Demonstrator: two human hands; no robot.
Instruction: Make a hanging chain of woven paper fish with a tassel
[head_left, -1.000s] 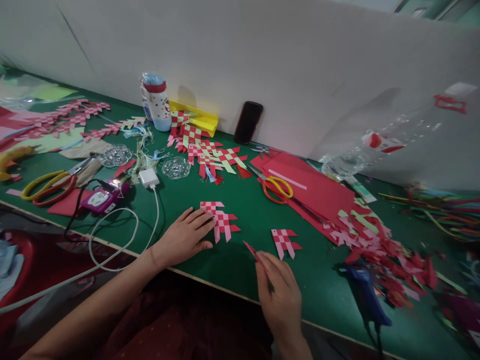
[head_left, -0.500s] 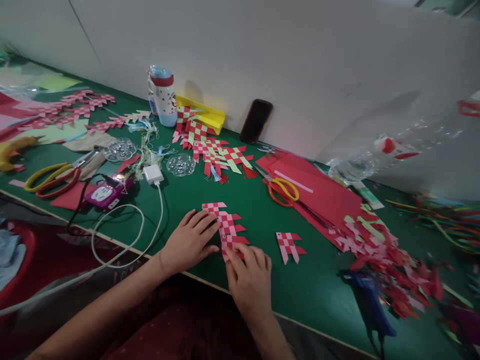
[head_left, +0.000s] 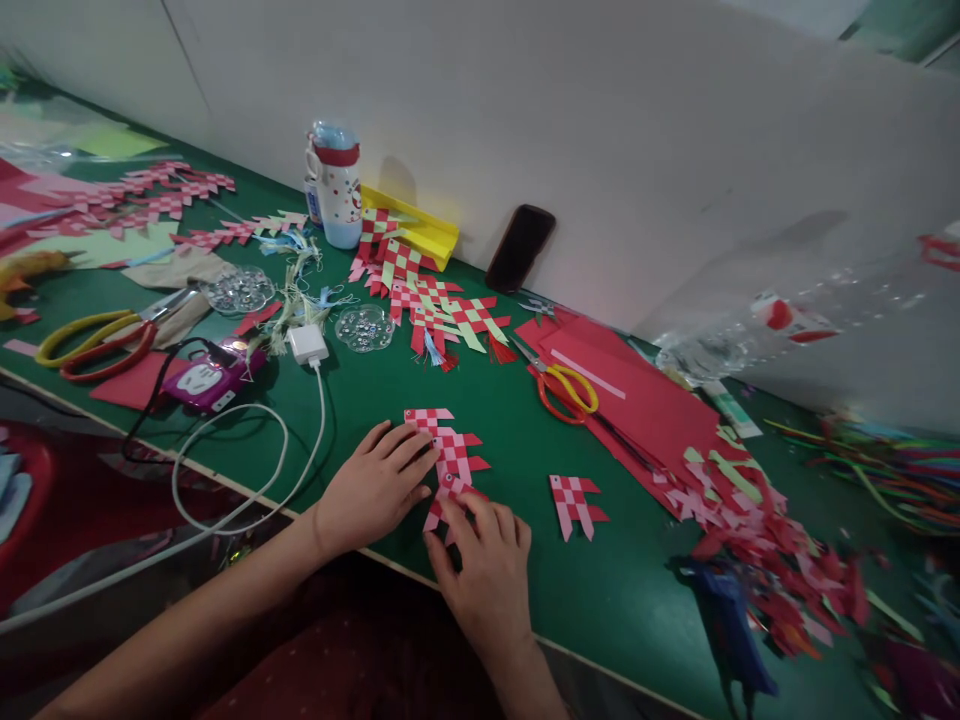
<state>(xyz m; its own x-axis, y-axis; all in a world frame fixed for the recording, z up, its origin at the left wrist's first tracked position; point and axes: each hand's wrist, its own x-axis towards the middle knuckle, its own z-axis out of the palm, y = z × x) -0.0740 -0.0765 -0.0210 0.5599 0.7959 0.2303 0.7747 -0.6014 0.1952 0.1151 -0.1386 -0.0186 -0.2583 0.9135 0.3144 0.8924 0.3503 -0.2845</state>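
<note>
A column of pink-and-red woven paper fish (head_left: 454, 455) lies on the green table in front of me, the pieces touching or overlapping. My left hand (head_left: 379, 487) lies flat at their left side, fingers stretched and spread, the tips on the upper fish. My right hand (head_left: 484, 560) grips the lowest woven paper fish (head_left: 435, 515) between thumb and fingers; the hand hides much of that piece, which sits tilted. Apart to the right lies a single woven paper fish (head_left: 576, 505) with a small eye at its corner.
Scissors (head_left: 568, 390) lie on red paper sheets (head_left: 637, 385), close to a heap of paper scraps (head_left: 780, 550). A blue glue gun (head_left: 731, 620) is at the right. Further back are finished fish strings (head_left: 435, 300), a phone (head_left: 521, 247) and a bottle (head_left: 341, 190). A white cable (head_left: 285, 440) loops on the left.
My right hand has shifted slightly left and down, and the lowest paper fish has turned, its lower end swinging left. My left hand stays nearly in place. The camera view has moved a little.
</note>
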